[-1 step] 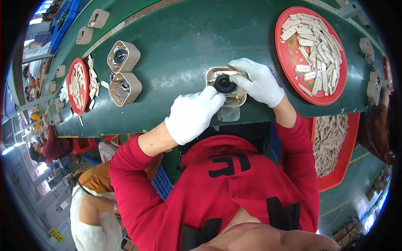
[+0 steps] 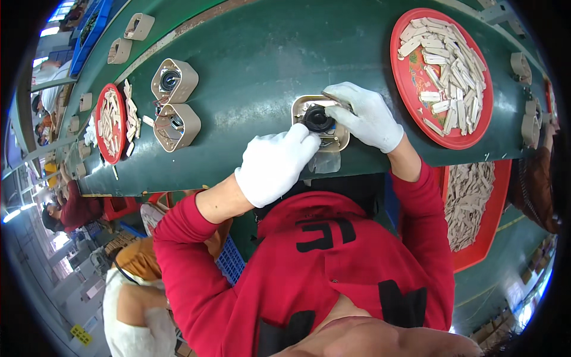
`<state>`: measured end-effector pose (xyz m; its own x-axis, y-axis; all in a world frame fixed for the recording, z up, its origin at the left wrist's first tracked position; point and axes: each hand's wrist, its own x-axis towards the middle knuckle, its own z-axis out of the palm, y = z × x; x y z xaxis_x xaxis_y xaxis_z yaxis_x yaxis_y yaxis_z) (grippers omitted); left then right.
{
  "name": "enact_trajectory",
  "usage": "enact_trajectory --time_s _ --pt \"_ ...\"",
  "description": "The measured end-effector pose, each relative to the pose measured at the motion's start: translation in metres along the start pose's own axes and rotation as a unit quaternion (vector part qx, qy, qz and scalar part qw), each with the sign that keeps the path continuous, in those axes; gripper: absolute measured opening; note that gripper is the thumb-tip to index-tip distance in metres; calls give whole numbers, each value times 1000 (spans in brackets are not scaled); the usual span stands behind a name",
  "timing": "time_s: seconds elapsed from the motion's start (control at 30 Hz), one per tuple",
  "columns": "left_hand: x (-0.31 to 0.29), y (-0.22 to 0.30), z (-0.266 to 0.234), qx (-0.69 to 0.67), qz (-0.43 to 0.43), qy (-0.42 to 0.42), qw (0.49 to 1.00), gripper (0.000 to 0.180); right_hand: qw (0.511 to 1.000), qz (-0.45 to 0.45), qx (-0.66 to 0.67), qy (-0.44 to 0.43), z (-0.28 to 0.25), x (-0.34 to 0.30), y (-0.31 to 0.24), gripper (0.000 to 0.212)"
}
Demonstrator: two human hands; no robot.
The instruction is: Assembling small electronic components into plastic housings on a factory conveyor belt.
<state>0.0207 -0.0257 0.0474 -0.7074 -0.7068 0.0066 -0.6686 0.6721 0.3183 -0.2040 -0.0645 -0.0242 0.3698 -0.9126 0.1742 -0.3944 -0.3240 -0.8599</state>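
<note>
Between my hands, on the green table, stands an open beige housing [image 2: 344, 140] with rounded corners. Inside it sits a black round part [image 2: 319, 119] that resembles a small speaker, with pale pieces around it. My left hand [image 2: 276, 163], white-gloved, has its fingers closed at the near-left wall, fingertips beside the black part. My right hand [image 2: 366, 117], also gloved, pinches the far-right wall, with its thumb inside the rim. The fingers hide part of the rim and whatever small pieces lie under them. A clear plastic flap [image 2: 326, 162] shows below the housing at the table edge.
To the right, a red plate [image 2: 410, 98] holds many off-white strips; a red bin [image 2: 495, 196] below holds more. Two similar housings [image 2: 189, 80] stand at left, beside a smaller red plate [image 2: 103, 128]. Another person [image 2: 137, 297] sits close at my left.
My hands and the housing keep practically the same place. The person at my left has shifted slightly.
</note>
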Motion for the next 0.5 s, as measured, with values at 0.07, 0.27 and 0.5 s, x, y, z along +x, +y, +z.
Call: enact_trajectory --time_s 0.07,0.27,0.5 --pt "3 1 3 10 33 9 999 12 1000 10 3 -21 -2 0 -1 31" --pt "18 -12 7 -98 -13 -26 995 12 999 35 -9 -40 -2 -1 -4 31" --pt "25 -14 -3 26 65 -98 993 10 999 36 4 -26 0 -5 4 30"
